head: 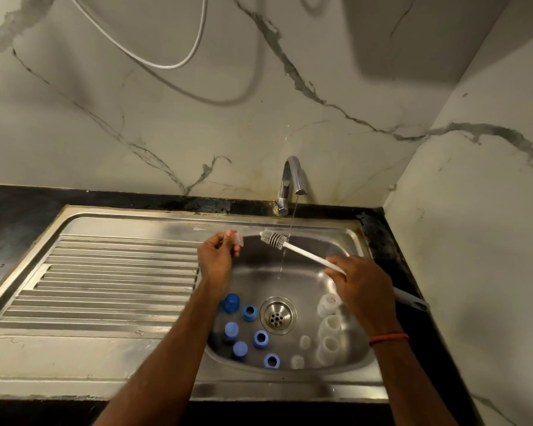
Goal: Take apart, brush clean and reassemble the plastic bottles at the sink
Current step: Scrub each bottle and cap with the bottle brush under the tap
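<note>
My left hand (pixel 217 256) pinches a small clear teat (pixel 237 237) above the left side of the basin. My right hand (pixel 362 287) grips the white handle of a bottle brush (pixel 305 253), whose grey bristle head (pixel 273 239) points toward the teat, a short gap apart. A thin stream of water falls from the tap (pixel 293 179) just right of the bristles. In the sink basin (pixel 290 284) lie several blue caps and rings (pixel 249 313) on the left and several clear bottle bodies (pixel 330 325) on the right.
The drain (pixel 277 315) sits in the basin's middle. A ribbed steel draining board (pixel 111 281) lies to the left. A black counter (pixel 16 207) and marble walls surround the sink. A white cable (pixel 154 61) hangs on the wall.
</note>
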A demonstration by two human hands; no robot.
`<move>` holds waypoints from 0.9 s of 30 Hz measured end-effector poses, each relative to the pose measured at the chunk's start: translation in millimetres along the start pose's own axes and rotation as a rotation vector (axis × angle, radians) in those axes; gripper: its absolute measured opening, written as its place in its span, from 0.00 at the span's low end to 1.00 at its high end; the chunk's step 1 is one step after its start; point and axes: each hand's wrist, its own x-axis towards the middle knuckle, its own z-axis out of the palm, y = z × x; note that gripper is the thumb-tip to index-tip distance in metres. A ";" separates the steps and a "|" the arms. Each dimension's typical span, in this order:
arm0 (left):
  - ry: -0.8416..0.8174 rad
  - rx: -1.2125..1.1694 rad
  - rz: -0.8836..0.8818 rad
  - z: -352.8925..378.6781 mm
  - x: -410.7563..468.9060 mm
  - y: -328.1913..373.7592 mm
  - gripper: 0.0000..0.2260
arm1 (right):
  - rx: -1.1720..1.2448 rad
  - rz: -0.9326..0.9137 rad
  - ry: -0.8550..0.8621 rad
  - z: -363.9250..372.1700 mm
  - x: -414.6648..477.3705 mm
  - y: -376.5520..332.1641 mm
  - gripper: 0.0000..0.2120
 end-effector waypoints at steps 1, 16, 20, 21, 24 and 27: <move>-0.028 0.017 -0.003 -0.6 -0.1 -5.0 0.08 | 0.030 0.072 -0.053 -0.5 -0.5 2.6 0.06; -0.454 0.455 -0.081 56.2 -24.3 -80.0 0.07 | 0.216 0.332 -0.347 24.8 7.5 20.8 0.06; -0.524 0.614 -0.078 73.0 -24.8 -107.3 0.10 | 0.224 0.383 -0.401 35.5 15.7 22.3 0.05; -0.536 0.650 -0.069 77.0 -24.2 -112.9 0.11 | 0.236 0.383 -0.408 38.4 18.0 22.7 0.07; -0.577 0.707 -0.069 84.4 -22.3 -129.8 0.12 | 0.273 0.340 -0.410 47.8 21.2 23.0 0.10; -0.607 0.748 -0.053 90.0 -17.0 -146.3 0.11 | 0.254 0.304 -0.427 55.0 23.5 24.8 0.05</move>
